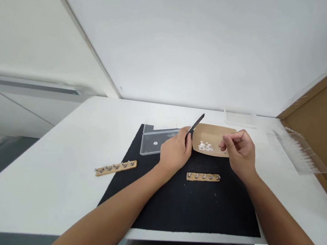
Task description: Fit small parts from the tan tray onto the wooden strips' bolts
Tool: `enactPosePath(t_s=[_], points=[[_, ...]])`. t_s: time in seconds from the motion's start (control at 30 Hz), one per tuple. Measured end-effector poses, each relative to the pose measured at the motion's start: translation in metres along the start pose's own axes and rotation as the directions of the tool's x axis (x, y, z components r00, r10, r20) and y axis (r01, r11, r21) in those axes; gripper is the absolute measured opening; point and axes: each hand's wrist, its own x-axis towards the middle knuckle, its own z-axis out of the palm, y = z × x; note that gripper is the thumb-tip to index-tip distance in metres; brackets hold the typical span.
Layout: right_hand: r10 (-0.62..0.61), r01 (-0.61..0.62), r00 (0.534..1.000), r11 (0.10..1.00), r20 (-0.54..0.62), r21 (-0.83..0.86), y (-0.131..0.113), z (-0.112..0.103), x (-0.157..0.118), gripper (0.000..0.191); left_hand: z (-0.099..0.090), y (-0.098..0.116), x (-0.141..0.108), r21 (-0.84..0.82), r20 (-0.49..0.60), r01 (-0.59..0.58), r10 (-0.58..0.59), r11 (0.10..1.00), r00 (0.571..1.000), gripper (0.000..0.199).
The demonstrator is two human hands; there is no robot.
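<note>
My left hand (176, 150) is closed around a thin dark tool (197, 122), which points up and away to the right. Beside it lies a brown paper tray (214, 132) with a small pile of white pieces (205, 146) in it. Over the tray's right side, my right hand (239, 150) has thumb and forefinger pinched together; whatever is between them is too small to make out. Nearer to me, a wooden strip with metal studs (203, 177) rests on the black mat (200, 211).
A second studded strip (116, 168) lies across the mat's left edge. Behind my left hand is an open clear plastic case (150, 144). A clear tray (240, 119) stands by the back wall, and a clear plastic rack (298, 153) is at the right.
</note>
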Motion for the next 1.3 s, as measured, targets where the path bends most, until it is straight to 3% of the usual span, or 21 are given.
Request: enactPosePath(t_s=[0.07,0.17,0.27,0.33,0.43,0.5,0.57,0.63,0.7,0.87,1.03,1.3], points=[[-0.033,0.033,0.999,0.999,-0.008,-0.030,0.001,0.000,-0.002,0.027,-0.002,-0.004,0.004,0.063,-0.031,0.021,-0.019,0.998,0.999,0.033],[-0.195,0.192,0.981,0.951,0.012,-0.244,0.004,-0.001,-0.005,0.022,-0.004,-0.014,0.009,0.156,-0.028,0.024,-0.020,0.987,0.999,0.029],[-0.418,0.436,0.897,0.778,0.146,-0.453,0.004,0.000,-0.007,0.021,-0.005,-0.024,0.013,0.206,-0.014,0.025,-0.023,0.978,1.000,0.026],[-0.505,0.550,0.831,0.680,0.234,-0.485,0.003,0.001,-0.008,0.021,-0.008,-0.025,0.014,0.216,-0.061,-0.008,0.021,0.976,0.998,0.025],[-0.573,0.629,0.772,0.625,0.276,-0.463,0.000,0.002,-0.012,0.017,-0.016,-0.018,0.012,0.149,-0.171,-0.136,0.161,0.979,0.972,0.022],[-0.566,0.602,0.794,0.680,0.223,-0.420,-0.001,0.002,-0.016,0.015,-0.022,-0.009,0.009,-0.025,-0.171,-0.345,0.336,0.938,0.926,0.019],[-0.461,0.478,0.877,0.818,0.135,-0.320,0.000,0.003,-0.019,0.013,-0.026,0.000,0.005,-0.344,-0.158,-0.483,0.457,0.806,0.875,0.019],[-0.292,0.302,0.953,0.937,0.081,-0.176,0.001,0.004,-0.022,0.015,-0.027,0.006,0.002,-0.590,-0.101,-0.420,0.453,0.690,0.886,0.023],[-0.177,0.183,0.979,0.982,0.099,-0.056,0.000,0.004,-0.022,0.019,-0.025,0.008,-0.001,-0.718,-0.035,-0.316,0.422,0.620,0.906,0.025],[-0.113,0.101,0.969,0.993,0.220,0.064,-0.003,0.004,-0.018,0.020,-0.020,0.006,-0.002,-0.822,0.067,-0.174,0.396,0.542,0.916,0.023],[-0.101,0.088,0.962,0.994,0.255,0.065,-0.001,0.004,-0.014,0.021,-0.021,0.006,-0.003,-0.861,0.167,-0.025,0.329,0.507,0.930,0.023],[-0.077,0.078,0.956,0.997,0.283,0.008,0.002,0.004,-0.012,0.022,-0.017,0.004,-0.003,-0.877,0.220,0.057,0.291,0.477,0.931,0.024]])
